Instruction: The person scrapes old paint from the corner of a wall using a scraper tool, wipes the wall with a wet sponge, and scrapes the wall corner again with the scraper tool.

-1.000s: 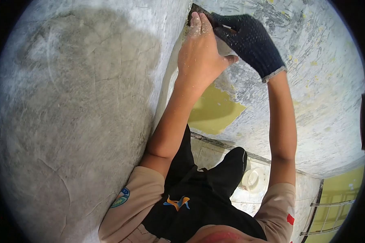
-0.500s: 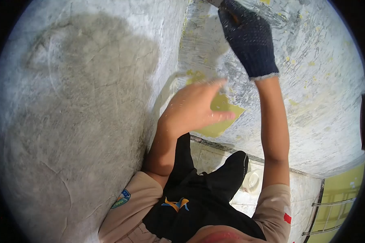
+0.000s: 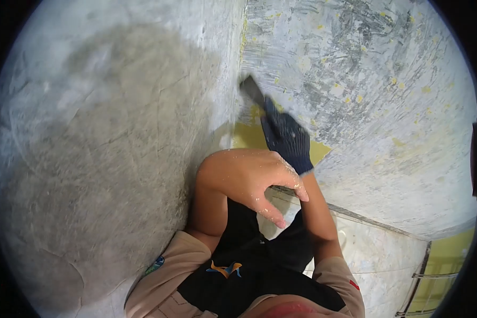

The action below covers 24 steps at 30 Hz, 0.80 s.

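Both hands have come lower along the mottled wall [image 3: 387, 122], the gloved right hand [image 3: 289, 140] now by its yellow patch [image 3: 250, 136], the bare left hand [image 3: 254, 175] open, thumb and fingers apart. The right hand grips a scraper [image 3: 253, 90], blade near the corner.

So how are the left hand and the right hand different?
The left hand is bare, with pale specks on it; the right hand wears a dark glove. The left hand is empty, its thumb spread from its curved fingers; the right hand is closed on a scraper, blurry here. Both belong to the same person.
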Each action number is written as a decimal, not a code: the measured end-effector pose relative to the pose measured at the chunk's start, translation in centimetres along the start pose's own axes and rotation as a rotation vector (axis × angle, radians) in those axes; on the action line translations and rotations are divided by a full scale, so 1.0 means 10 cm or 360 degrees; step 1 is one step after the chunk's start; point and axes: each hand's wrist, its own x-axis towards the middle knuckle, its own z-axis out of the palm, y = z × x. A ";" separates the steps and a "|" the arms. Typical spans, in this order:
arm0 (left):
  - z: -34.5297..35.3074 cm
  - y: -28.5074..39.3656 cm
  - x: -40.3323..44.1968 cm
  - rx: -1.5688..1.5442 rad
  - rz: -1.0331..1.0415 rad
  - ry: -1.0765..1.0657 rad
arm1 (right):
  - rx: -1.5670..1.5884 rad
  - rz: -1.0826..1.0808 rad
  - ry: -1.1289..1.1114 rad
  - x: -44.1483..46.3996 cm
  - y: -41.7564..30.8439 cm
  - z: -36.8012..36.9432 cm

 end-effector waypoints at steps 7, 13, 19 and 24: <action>0.02 -0.14 0.07 -0.0140 0.0134 -0.0216 | 0.0894 0.0346 0.0115 0.04 0.09 -0.20; 0.09 -0.11 0.12 -0.0101 0.0204 -0.0071 | 0.1436 0.0574 -0.0124 0.04 0.13 0.00; 0.13 -0.09 0.23 -0.0153 0.0284 -0.0197 | 0.2706 0.1060 -0.0661 -0.14 0.18 0.34; 0.15 0.00 0.20 -0.0092 0.0313 -0.0188 | 0.3521 0.1420 -0.0987 0.05 0.06 0.54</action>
